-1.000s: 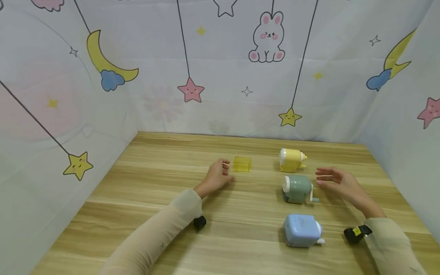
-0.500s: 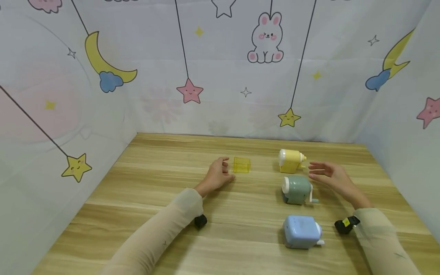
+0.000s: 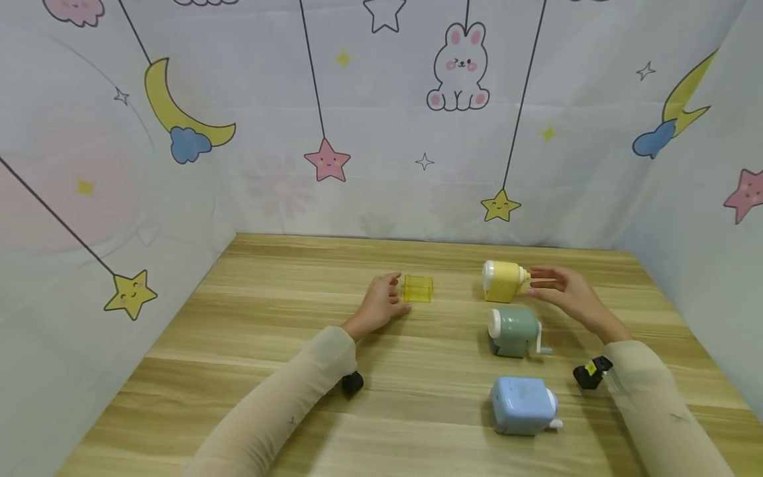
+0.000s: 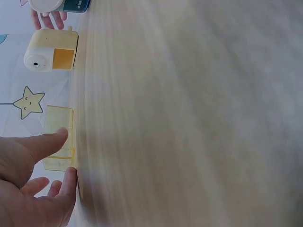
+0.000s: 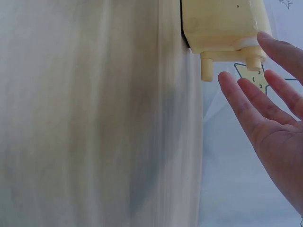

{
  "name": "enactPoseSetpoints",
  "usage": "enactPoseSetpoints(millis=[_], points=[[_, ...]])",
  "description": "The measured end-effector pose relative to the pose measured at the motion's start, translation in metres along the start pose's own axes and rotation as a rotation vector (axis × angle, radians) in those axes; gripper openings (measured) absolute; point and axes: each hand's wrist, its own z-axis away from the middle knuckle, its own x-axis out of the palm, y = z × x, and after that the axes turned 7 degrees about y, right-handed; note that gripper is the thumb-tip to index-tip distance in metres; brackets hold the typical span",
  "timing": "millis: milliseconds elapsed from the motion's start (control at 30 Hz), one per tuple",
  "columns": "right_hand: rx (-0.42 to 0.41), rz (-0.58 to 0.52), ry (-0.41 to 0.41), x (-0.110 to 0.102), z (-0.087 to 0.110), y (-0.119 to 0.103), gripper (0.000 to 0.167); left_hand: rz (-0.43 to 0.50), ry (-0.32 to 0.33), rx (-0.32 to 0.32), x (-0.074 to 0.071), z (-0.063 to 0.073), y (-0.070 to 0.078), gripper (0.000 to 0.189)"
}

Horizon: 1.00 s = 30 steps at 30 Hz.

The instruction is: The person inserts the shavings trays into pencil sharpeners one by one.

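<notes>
A clear yellow plastic tray (image 3: 418, 289), box-shaped, lies on the wooden table. My left hand (image 3: 378, 306) is just left of it, fingers and thumb spread around its near end; in the left wrist view the thumb overlaps the tray. To the right stands a yellow crank pencil sharpener (image 3: 503, 281) with a white round front and an orange opening low on its front face. My right hand (image 3: 566, 297) reaches to its crank side with loosely extended fingers. The right wrist view has those fingertips close to the crank handle (image 5: 207, 68), nothing gripped.
A green crank sharpener (image 3: 515, 331) stands in front of the yellow one, and a blue sharpener (image 3: 523, 405) nearer still. White fabric walls (image 3: 381, 119) with printed stars, moons and a rabbit enclose the table (image 3: 286, 285) on three sides.
My right hand has moved left and farther back, from beside the green sharpener to the yellow one's crank. My left hand has come slightly nearer the yellow tray.
</notes>
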Motion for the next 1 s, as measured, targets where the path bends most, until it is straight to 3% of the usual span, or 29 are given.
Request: enactPoseSetpoints(millis=[633, 1000], points=[[0.057, 0.013, -0.03, 0.011, -0.017, -0.009, 0.066, -0.011, -0.011, 0.026, 0.005, -0.007, 0.0, 0.074], [0.053, 0.011, -0.032, 0.015, -0.021, -0.011, 0.061, -0.011, -0.025, 0.03, 0.007, -0.011, -0.001, 0.069]])
